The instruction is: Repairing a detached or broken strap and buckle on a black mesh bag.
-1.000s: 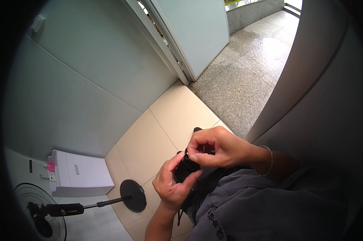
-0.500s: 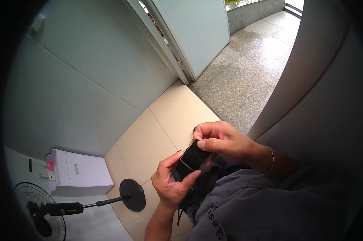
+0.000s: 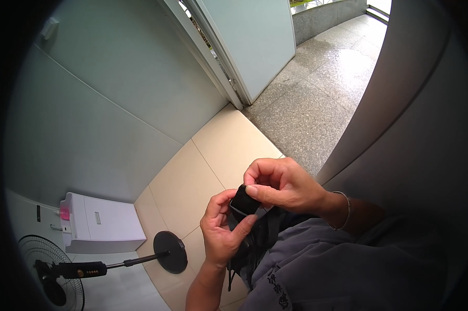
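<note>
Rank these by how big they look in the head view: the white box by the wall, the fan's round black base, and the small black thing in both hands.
1. white box
2. round black base
3. small black thing, partly covered by fingers and much nearer the camera, so its rank is unsure.

Over the last second I see the right hand (image 3: 285, 187) climb from low over the black pouch (image 3: 244, 199) to its upper end, where thumb and forefinger now pinch the top edge. The left hand (image 3: 222, 233) has slid its thumb up along the pouch's side. The pouch itself has tipped more upright and shows a shorter, squarer face toward me.
</note>
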The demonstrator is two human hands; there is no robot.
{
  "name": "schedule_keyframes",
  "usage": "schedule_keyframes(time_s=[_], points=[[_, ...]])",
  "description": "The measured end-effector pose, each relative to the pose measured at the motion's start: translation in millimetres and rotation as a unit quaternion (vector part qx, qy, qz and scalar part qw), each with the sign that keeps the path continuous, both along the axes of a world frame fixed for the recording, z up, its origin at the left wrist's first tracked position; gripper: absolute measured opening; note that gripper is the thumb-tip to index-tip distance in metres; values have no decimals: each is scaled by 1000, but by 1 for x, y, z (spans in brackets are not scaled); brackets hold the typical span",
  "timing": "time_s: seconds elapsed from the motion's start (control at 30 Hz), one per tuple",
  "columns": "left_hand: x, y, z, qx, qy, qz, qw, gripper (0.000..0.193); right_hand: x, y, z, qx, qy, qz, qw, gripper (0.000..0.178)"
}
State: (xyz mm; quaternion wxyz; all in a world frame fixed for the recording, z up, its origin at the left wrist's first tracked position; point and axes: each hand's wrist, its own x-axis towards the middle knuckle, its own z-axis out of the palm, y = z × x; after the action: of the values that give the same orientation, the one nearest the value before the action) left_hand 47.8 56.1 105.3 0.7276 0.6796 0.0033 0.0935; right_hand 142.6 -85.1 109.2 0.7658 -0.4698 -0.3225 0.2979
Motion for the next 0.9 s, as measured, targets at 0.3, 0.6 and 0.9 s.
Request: schedule_keyframes(time_s=[0.3, 0.6, 0.9], points=[[-3, 3, -4, -49, 9, -11, 999, 40, -1, -1, 4, -10, 37, 0, 999, 12], [-3, 5, 3, -172, 21, -33, 984, 38, 14, 2, -18, 71, -407, -102, 905, 68], [-4, 4, 5, -131, 54, -47, 989, 52, 12, 4, -20, 17, -381, -38, 924, 61]])
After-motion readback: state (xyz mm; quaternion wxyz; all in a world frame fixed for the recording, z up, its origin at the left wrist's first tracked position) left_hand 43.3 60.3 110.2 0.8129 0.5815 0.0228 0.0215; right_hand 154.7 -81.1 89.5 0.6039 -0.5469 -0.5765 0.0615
